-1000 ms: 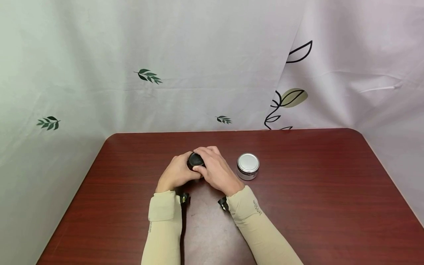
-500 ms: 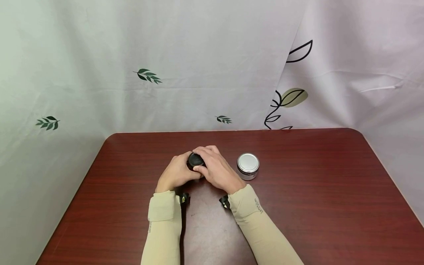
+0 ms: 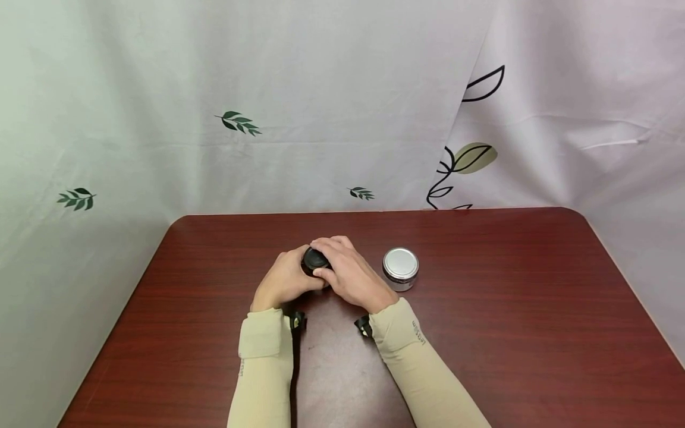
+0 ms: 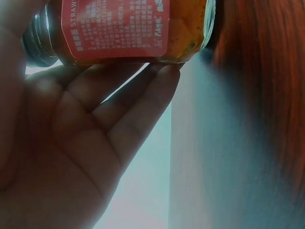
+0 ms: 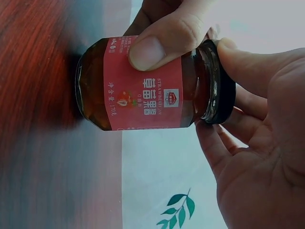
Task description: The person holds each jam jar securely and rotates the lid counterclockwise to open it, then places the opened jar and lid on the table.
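Note:
A glass jar of strawberry jam (image 5: 143,102) with a red label stands upright on the table. My left hand (image 3: 286,278) grips the jar's body, its thumb across the label in the right wrist view. Around the black lid (image 3: 316,259) curl the thumb and fingers of my right hand (image 3: 353,273). The lid sits on the jar's mouth. In the left wrist view the jar's label (image 4: 114,28) shows rows of small print, with the left fingers behind it. From the head view the jar's body is mostly hidden by both hands.
To the right of my right hand stands a round tin (image 3: 401,267) with a silver lid. The reddish-brown wooden table (image 3: 508,315) reaches back to a pale curtain (image 3: 321,89) printed with leaves.
Both hands keep their hold on the jar and its lid. Over the last second my right wrist shifts very slightly to the right; the tin stays put.

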`<state>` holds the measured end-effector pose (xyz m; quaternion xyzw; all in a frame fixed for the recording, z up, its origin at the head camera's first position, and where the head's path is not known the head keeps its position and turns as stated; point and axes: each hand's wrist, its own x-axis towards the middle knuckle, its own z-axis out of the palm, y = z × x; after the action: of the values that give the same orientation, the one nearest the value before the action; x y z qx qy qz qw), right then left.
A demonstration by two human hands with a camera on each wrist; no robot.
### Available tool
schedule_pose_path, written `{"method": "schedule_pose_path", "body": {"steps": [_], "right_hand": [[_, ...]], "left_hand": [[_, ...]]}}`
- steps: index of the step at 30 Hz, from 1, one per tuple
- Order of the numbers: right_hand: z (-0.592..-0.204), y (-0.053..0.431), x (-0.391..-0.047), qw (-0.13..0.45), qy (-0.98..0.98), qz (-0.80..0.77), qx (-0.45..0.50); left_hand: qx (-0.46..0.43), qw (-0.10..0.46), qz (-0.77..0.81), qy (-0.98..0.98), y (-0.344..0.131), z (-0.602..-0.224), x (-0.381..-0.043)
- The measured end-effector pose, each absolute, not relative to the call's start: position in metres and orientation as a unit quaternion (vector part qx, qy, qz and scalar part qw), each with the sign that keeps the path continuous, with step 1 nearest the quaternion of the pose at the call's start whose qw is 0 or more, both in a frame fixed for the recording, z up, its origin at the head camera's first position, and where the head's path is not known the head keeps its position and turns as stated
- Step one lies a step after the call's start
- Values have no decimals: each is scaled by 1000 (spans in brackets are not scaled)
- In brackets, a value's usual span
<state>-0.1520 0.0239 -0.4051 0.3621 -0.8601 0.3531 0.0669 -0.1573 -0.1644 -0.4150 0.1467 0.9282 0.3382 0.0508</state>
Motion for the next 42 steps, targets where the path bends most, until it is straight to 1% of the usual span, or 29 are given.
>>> {"method": "schedule_pose_path", "body": {"steps": [13,26,42], "right_hand": [[-403,26,-150,55,-859,358,362],[-407,23,-151,71,-865,376,325],[-405,23,-150,70,-858,373,345]], "left_hand": [[145,48,333,930,-164,-415,-156],[148,39,330,932,-165,-416,-157],[138,45,335,931,-164,-414,-157]]}}
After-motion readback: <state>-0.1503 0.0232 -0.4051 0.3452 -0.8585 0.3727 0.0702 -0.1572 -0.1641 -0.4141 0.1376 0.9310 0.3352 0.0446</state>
